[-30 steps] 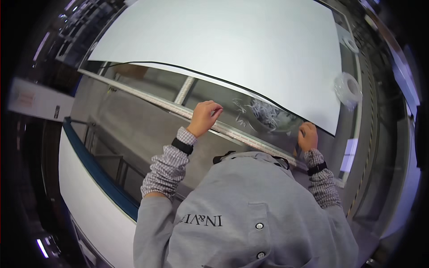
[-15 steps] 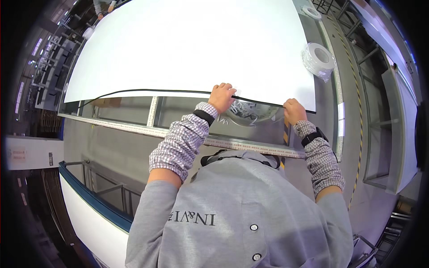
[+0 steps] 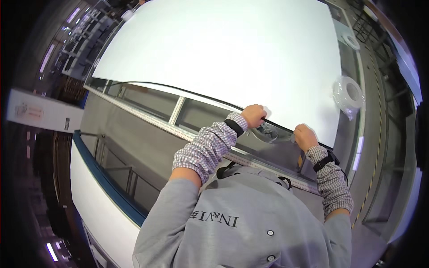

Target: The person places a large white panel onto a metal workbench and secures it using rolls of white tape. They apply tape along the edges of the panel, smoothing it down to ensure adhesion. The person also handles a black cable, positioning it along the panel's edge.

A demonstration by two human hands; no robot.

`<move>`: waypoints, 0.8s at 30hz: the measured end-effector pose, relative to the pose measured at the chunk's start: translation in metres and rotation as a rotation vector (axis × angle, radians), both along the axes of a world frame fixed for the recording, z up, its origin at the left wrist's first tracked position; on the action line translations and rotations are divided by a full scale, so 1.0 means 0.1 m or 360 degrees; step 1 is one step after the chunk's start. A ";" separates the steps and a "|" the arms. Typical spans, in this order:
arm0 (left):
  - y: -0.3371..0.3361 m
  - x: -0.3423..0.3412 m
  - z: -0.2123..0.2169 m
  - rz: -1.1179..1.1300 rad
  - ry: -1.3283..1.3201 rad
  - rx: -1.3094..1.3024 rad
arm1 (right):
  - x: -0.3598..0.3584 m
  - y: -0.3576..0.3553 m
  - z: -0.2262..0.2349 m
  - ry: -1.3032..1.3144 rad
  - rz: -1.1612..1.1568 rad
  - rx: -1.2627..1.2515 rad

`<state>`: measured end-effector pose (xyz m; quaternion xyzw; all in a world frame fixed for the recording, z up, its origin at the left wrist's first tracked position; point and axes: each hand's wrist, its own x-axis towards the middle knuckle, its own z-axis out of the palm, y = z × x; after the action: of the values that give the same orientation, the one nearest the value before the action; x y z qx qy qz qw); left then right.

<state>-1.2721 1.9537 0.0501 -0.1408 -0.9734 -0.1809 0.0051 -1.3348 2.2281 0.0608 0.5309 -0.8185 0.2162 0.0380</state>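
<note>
A large white sheet or panel point(image 3: 219, 49) covers most of the worktable. A thin black strip point(image 3: 223, 102) runs along its near edge and bows away from the edge toward the left. My left hand point(image 3: 254, 116) is closed on the strip at the panel's near edge, fingertips over the white surface. Farther right along the same edge, my right hand point(image 3: 306, 137) pinches the strip near the panel's right corner. Below the edge, between my hands, a clear plastic bag-like bundle point(image 3: 269, 133) shows in part.
A white roll point(image 3: 341, 94) in clear plastic lies by the panel's right edge, with another white roll point(image 3: 351, 42) beyond it. The table's metal frame point(image 3: 177, 110) runs between me and the panel. A white, blue-edged structure point(image 3: 105, 196) stands at lower left.
The view has turned and shifted, so the panel sits tilted, lower toward the right. Both my hands keep their grip on the black strip, at about the same places along the edge.
</note>
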 end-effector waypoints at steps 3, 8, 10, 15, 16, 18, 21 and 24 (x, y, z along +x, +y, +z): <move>-0.04 -0.02 0.16 0.0073 -0.0339 0.0272 | 0.00 -0.17 -0.02 0.0010 0.0083 -0.0006; -0.43 -0.01 0.21 0.0226 -0.0339 0.0384 | 0.00 -0.37 -0.04 0.0005 0.0217 -0.0008; -0.55 0.02 0.24 0.0209 -0.0410 0.0452 | 0.00 -0.35 0.05 -0.0068 0.0249 0.0060; -0.69 0.08 0.17 0.0289 -0.0472 0.0620 | 0.01 -0.39 -0.05 -0.0064 0.0176 0.0026; -0.68 0.08 0.17 0.0298 -0.0468 0.0635 | 0.01 -0.44 -0.07 -0.0053 0.0183 0.0012; -0.67 0.08 0.17 0.0336 -0.0488 0.0618 | 0.02 -0.54 -0.10 -0.0029 0.0200 -0.0018; -0.66 0.11 0.13 0.0311 -0.0433 0.0604 | 0.07 -0.72 -0.09 -0.0005 0.0200 -0.0016; -0.68 0.14 0.16 0.0311 -0.0412 0.0546 | 0.12 -0.94 -0.10 0.0022 0.0202 -0.0053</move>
<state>-1.2584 1.8862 0.0664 -0.0188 -0.9299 -0.3590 -0.0783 -1.3228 2.1346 0.0505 0.5825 -0.7792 0.2280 0.0387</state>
